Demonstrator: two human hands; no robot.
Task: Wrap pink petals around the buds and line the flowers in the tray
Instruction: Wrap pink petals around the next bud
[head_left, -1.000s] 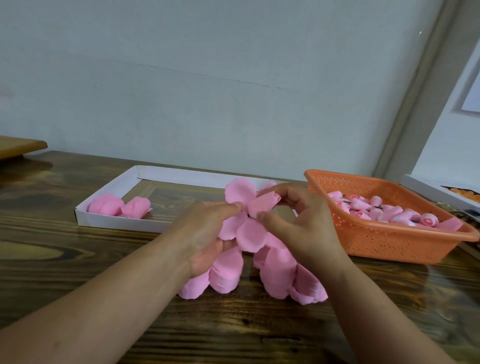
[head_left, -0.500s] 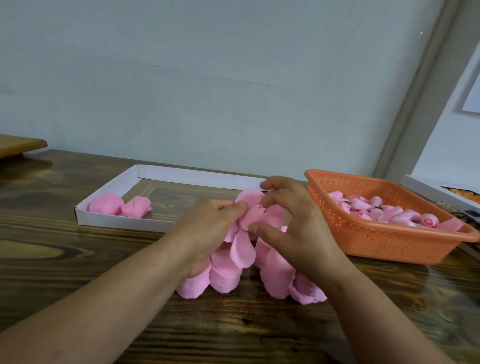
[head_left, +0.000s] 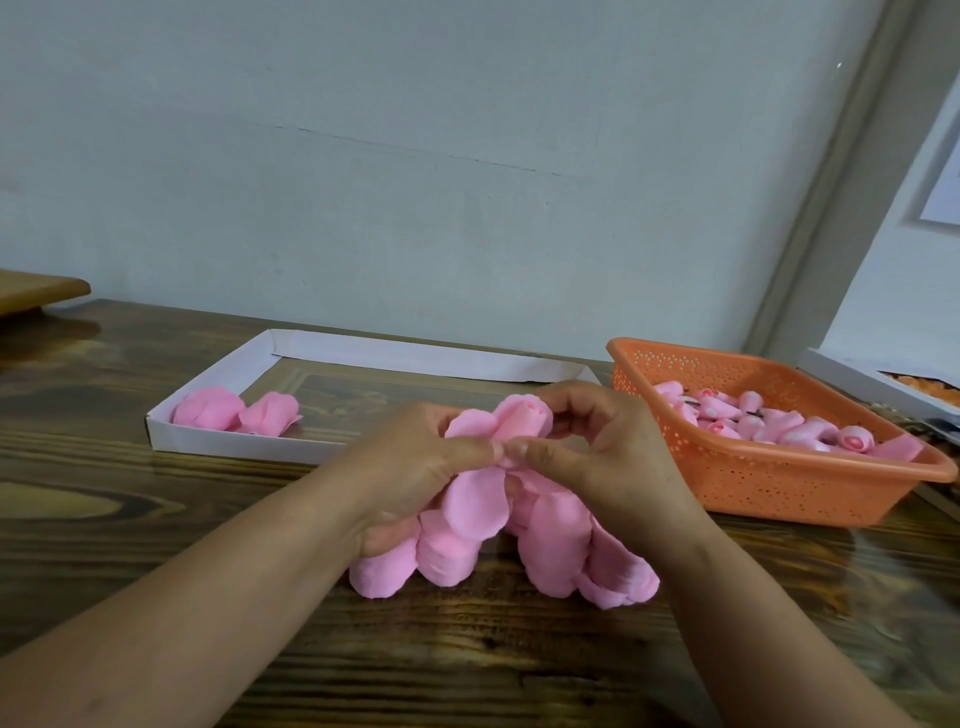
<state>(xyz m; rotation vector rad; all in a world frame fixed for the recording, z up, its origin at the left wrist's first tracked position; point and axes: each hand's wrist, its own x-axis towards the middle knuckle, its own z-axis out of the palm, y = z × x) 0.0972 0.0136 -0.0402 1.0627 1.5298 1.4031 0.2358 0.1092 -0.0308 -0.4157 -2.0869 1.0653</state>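
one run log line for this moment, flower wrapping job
step: wrapping petals on bud | both hands pinch flower | white tray: two flowers | orange basket: buds

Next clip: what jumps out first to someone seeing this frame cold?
Dead centre, the left hand and right hand pinch a pink flower above a pile of loose petals on the wooden table. Behind on the left, a white tray holds two finished flowers in its corner. On the right stands an orange basket of buds.
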